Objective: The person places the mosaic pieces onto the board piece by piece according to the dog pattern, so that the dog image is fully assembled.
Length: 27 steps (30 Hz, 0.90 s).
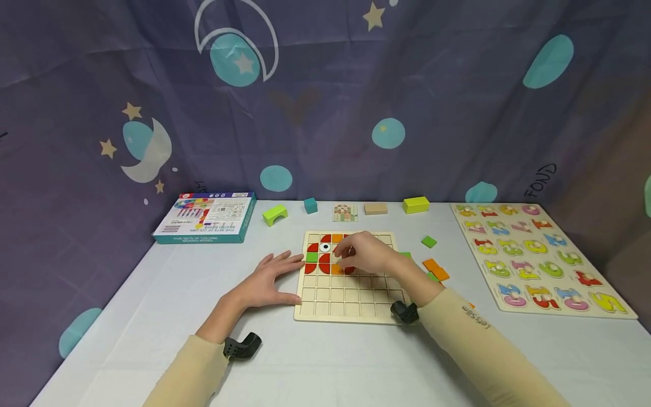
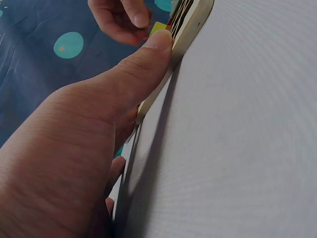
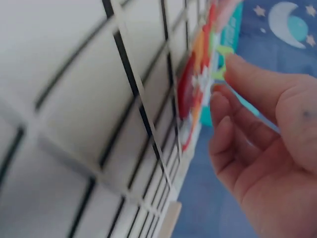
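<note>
Along the table's back edge, from the left, lie a flat printed box [image 1: 205, 217], a lime arch block [image 1: 274, 214], a teal cube [image 1: 310, 205], a small pattern card [image 1: 345, 212], a plain wooden block [image 1: 375, 208] and a lime brick [image 1: 415, 204]; a number puzzle board [image 1: 539, 257] fills the far right. The left hand [image 1: 267, 281] rests flat, fingers straight, against the left edge of the wooden grid board [image 1: 346, 297] — the left wrist view shows its thumb [image 2: 143, 62] pressed to that edge. The right hand [image 1: 363, 252], fingers curled, hovers over the coloured tiles [image 1: 320, 255] in the board's upper rows; whether it pinches a tile cannot be told, and the right wrist view is blurred. Loose orange tiles [image 1: 435, 268] and a green tile [image 1: 429, 242] lie just right of the board.
</note>
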Available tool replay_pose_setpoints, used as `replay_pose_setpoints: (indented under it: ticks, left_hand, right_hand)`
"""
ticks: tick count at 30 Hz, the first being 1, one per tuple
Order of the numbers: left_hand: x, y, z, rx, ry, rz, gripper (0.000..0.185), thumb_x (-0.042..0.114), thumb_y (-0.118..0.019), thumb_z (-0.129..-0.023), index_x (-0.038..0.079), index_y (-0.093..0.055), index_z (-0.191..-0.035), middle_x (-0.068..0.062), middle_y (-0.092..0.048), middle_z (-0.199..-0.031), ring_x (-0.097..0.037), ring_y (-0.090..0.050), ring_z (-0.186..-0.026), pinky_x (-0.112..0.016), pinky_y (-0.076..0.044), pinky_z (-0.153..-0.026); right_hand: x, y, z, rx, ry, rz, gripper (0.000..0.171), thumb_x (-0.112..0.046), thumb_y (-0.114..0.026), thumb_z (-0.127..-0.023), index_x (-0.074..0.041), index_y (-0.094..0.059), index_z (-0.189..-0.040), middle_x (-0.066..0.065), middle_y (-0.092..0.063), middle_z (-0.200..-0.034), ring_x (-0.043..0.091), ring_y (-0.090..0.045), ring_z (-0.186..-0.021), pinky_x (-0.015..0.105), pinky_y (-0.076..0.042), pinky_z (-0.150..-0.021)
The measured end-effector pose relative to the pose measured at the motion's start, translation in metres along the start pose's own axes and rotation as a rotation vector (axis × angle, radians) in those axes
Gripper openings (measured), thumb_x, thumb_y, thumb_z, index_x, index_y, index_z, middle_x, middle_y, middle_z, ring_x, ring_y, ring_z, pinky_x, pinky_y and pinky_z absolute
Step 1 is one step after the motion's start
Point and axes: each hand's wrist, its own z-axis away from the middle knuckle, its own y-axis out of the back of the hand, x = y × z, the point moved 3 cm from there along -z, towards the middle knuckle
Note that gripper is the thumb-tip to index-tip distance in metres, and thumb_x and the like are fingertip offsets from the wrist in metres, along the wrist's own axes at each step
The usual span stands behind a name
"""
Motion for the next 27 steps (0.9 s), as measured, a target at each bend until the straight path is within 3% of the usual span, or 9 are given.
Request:
replay_pose_setpoints:
  ticks: [5,10,20,27]
  left_hand:
    - [0.001,0.001,0.001,0.000,-0.007,0.004,0.085,0.053,-0.082,-0.079,0.013,-0.053,-0.148,0.001,-0.041,-0.158,-0.029,-0.020,-0.151,-0.057,-0.005,-0.120]
    - [0.002,0.002,0.001,0.009,-0.013,0.000,0.084,0.052,-0.083,-0.079,0.013,-0.054,-0.148,0.001,-0.042,-0.157,-0.030,-0.021,-0.151,-0.058,-0.006,-0.120]
    - [0.003,0.001,0.002,0.006,-0.009,0.003,0.084,0.052,-0.082,-0.079,0.014,-0.054,-0.148,0.001,-0.041,-0.158,-0.030,-0.021,-0.151,-0.057,-0.005,-0.120]
    - [0.002,0.001,0.000,0.005,-0.012,0.002,0.084,0.053,-0.082,-0.079,0.014,-0.054,-0.148,0.001,-0.041,-0.158,-0.029,-0.021,-0.151,-0.057,-0.005,-0.120]
  right_hand:
    - [0.014,0.020,0.017,0.032,0.002,-0.119,0.019,-0.012,-0.075,-0.092,-0.003,-0.074,-0.110,-0.003,-0.069,-0.093,0.018,-0.063,-0.085,0.034,-0.055,-0.076]
    - [0.031,0.038,0.036,0.058,-0.041,-0.158,0.022,-0.010,-0.074,-0.092,-0.003,-0.072,-0.113,-0.001,-0.067,-0.094,0.020,-0.063,-0.088,0.036,-0.055,-0.079]
    - [0.064,0.061,0.080,0.087,-0.103,-0.108,0.021,-0.010,-0.075,-0.092,-0.002,-0.071,-0.112,0.002,-0.067,-0.098,0.022,-0.061,-0.088,0.034,-0.054,-0.078]
    - [0.092,0.068,0.105,0.087,-0.202,-0.086,0.021,-0.013,-0.075,-0.092,-0.004,-0.072,-0.111,0.002,-0.069,-0.101,0.023,-0.060,-0.090,0.031,-0.054,-0.077]
